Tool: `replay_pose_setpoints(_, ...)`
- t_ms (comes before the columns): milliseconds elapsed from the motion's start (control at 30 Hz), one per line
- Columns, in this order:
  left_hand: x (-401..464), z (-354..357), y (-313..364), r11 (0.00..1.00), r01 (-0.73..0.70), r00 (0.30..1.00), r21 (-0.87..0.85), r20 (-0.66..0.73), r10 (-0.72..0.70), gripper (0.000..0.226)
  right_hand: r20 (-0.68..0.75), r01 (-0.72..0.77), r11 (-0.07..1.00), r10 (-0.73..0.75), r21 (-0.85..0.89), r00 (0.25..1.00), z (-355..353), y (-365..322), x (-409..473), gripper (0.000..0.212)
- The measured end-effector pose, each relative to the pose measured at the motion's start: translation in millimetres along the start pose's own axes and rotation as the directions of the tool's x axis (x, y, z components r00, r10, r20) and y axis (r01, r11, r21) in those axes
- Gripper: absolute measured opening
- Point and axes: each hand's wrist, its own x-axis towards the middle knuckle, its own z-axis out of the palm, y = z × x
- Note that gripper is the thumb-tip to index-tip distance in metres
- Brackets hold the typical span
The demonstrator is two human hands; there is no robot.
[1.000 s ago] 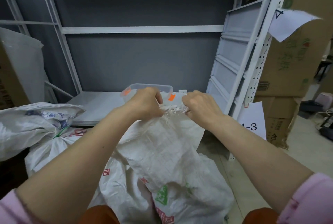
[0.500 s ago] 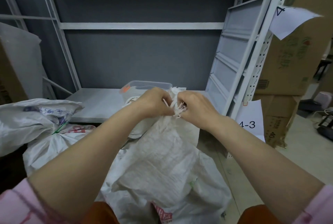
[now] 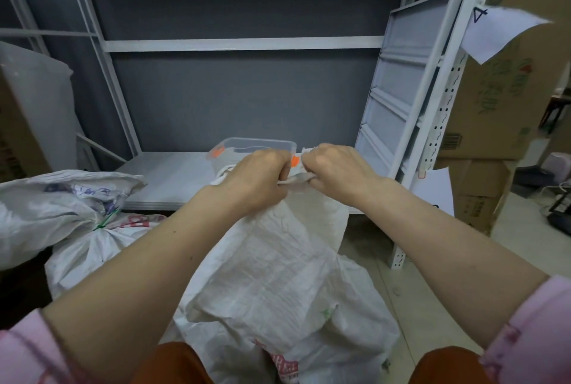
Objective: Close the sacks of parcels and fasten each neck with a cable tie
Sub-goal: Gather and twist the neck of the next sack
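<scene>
Hands meet at the top of the sack: the left hand (image 3: 259, 179) and the right hand (image 3: 335, 169) are both curled tight round the bunched neck (image 3: 295, 180), knuckles up, with a short twist of gathered cloth showing between them. The sack (image 3: 278, 263) hangs below the fists, woven white plastic, creased and dull, bulging low over the pale floor between the person's knees; red and green print shows near its bottom.

Just behind the hands a clear plastic box (image 3: 256, 146) with orange clips sits on the low shelf (image 3: 173, 172) of a white metal rack, partly hidden by the fingers. To the left lie more white sacks; one of them (image 3: 92, 247) is already gathered under a green cable tie (image 3: 105, 223). To the right a grey ribbed panel (image 3: 398, 87) leans against the perforated rack post (image 3: 445, 112), where paper labels hang. Brown cardboard boxes (image 3: 494, 99) are stacked beyond it.
</scene>
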Motion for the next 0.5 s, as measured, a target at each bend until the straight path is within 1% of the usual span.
replay_pose_setpoints(67, -1, -4, 2, 0.99, 0.077, 0.992, -0.12, 0.105, -0.065, 0.022, -0.121, -0.04, 0.999, 0.04, 0.0, 0.992, 6, 1, -3, 0.019)
replay_pose_setpoints(100, -2, -9, 4, 0.964, 0.136, 0.978, -0.226, 0.187, -0.094, 0.023, -0.151, -0.059, 0.998, 0.058, 0.0, 0.987, 7, 0, -6, 0.019)
replay_pose_setpoints(133, -2, -14, 5, 0.92, 0.202, 0.959, -0.336, 0.261, -0.115, 0.03, -0.188, -0.072, 0.997, 0.072, 0.006, 0.98, 7, 0, -9, 0.019)
replay_pose_setpoints(167, 0, -18, 6, 0.87, 0.257, 0.945, -0.422, 0.298, -0.134, 0.036, -0.247, -0.078, 0.997, 0.081, 0.02, 0.966, 7, 0, -11, 0.021)
replay_pose_setpoints(200, 2, -21, 6, 0.83, 0.29, 0.941, -0.476, 0.298, -0.158, 0.036, -0.312, -0.079, 0.996, 0.088, 0.042, 0.946, 7, 1, -13, 0.024)
replay_pose_setpoints(267, 6, -22, 7, 0.766, 0.336, 0.933, -0.548, 0.307, -0.19, 0.03, -0.4, -0.069, 0.994, 0.097, 0.085, 0.911, 9, -1, -17, 0.027)
replay_pose_setpoints(333, 7, -18, 11, 0.718, 0.37, 0.912, -0.59, 0.379, -0.158, 0.028, -0.409, -0.056, 0.99, 0.105, 0.128, 0.907, 11, -4, -20, 0.027)
replay_pose_setpoints(367, 7, -15, 14, 0.725, 0.368, 0.907, -0.583, 0.395, -0.142, 0.025, -0.385, -0.061, 0.984, 0.123, 0.169, 0.915, 11, -5, -20, 0.025)
replay_pose_setpoints(400, 7, -11, 17, 0.748, 0.356, 0.912, -0.56, 0.383, -0.147, 0.022, -0.334, -0.081, 0.973, 0.151, 0.215, 0.931, 11, -5, -20, 0.023)
replay_pose_setpoints(433, 8, -6, 19, 0.778, 0.341, 0.923, -0.527, 0.344, -0.172, 0.021, -0.229, -0.134, 0.947, 0.205, 0.291, 0.952, 7, -3, -18, 0.018)
replay_pose_setpoints(467, 9, -2, 20, 0.819, 0.319, 0.938, -0.477, 0.28, -0.202, 0.02, -0.061, -0.223, 0.893, 0.267, 0.392, 0.962, 3, 1, -16, 0.013)
replay_pose_setpoints(500, 10, 2, 22, 0.865, 0.293, 0.952, -0.409, 0.206, -0.225, 0.019, 0.112, -0.332, 0.809, 0.319, 0.485, 0.941, -2, 5, -14, 0.01)
